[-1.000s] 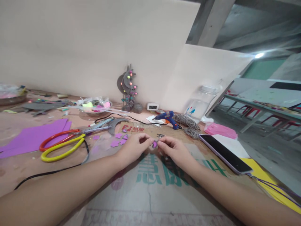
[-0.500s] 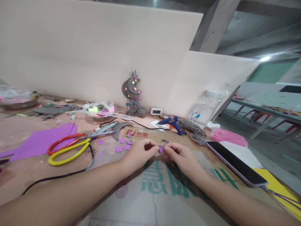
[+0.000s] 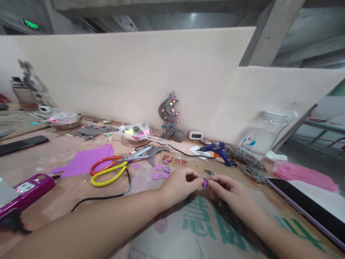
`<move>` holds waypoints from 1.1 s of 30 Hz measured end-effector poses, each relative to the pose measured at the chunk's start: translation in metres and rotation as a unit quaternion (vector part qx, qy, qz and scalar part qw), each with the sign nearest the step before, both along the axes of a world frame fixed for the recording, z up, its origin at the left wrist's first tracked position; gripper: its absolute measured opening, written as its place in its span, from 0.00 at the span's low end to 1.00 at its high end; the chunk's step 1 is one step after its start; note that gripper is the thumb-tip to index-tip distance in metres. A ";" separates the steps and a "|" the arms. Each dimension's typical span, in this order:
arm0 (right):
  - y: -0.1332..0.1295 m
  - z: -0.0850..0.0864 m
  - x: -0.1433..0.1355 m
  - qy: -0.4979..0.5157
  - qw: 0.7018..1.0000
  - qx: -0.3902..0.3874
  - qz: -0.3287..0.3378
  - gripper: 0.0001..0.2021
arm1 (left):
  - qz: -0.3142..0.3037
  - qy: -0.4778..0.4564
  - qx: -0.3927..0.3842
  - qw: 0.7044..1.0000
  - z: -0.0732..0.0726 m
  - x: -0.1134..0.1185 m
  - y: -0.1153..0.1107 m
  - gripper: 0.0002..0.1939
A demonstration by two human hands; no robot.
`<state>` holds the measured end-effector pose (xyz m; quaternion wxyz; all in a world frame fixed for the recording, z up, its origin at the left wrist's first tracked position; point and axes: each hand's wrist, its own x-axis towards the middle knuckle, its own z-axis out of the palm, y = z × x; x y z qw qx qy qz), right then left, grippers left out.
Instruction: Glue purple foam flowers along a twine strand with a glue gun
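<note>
My left hand (image 3: 181, 186) is closed in a pinch on a small purple foam piece (image 3: 205, 183). From the other side my right hand (image 3: 229, 189) also pinches it, thumb against forefinger. The fingertips cover most of the piece, so its full shape is hidden. Just beyond my right fingers, two small metal points (image 3: 208, 172) show; the rest of that tool is out of sight. To the left of my hands, several purple flower cut-outs (image 3: 159, 173) lie on a clear plastic sheet over printed cardboard (image 3: 172, 158).
Scissors with red and yellow handles (image 3: 109, 174) lie left, beside purple foam sheets (image 3: 84, 162). Behind my hands are a blue glue gun (image 3: 217, 148) with its black cord, grey cord coils (image 3: 245, 158) and a decorated grey moon ornament (image 3: 170, 115). A phone (image 3: 307, 205) lies right.
The view has swung left, so everything sits further right in the picture, and a magenta device now shows at left. Both hands keep their pinch on the purple piece, which looks slightly turned.
</note>
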<state>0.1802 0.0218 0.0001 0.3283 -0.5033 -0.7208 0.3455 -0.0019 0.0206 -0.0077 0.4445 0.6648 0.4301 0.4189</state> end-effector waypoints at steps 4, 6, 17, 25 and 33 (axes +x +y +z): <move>-0.001 0.004 -0.002 0.035 0.998 -0.042 -0.015 0.16 | -0.022 -0.009 0.001 1.000 0.000 0.000 0.001 0.15; -0.003 0.006 -0.002 0.025 0.999 -0.034 -0.015 0.16 | -0.027 -0.009 0.006 1.000 -0.001 0.000 0.001 0.14; -0.005 0.031 0.008 -0.026 0.999 0.030 -0.002 0.22 | 0.036 -0.040 -0.035 0.998 0.005 0.001 0.002 0.09; 0.023 0.049 0.048 -0.092 0.980 0.173 -0.036 0.12 | 0.025 -0.036 -0.038 0.998 0.006 -0.001 0.000 0.11; 0.043 0.008 0.056 -0.294 0.934 0.197 0.041 0.12 | 0.018 -0.016 -0.023 0.999 0.001 -0.002 0.003 0.12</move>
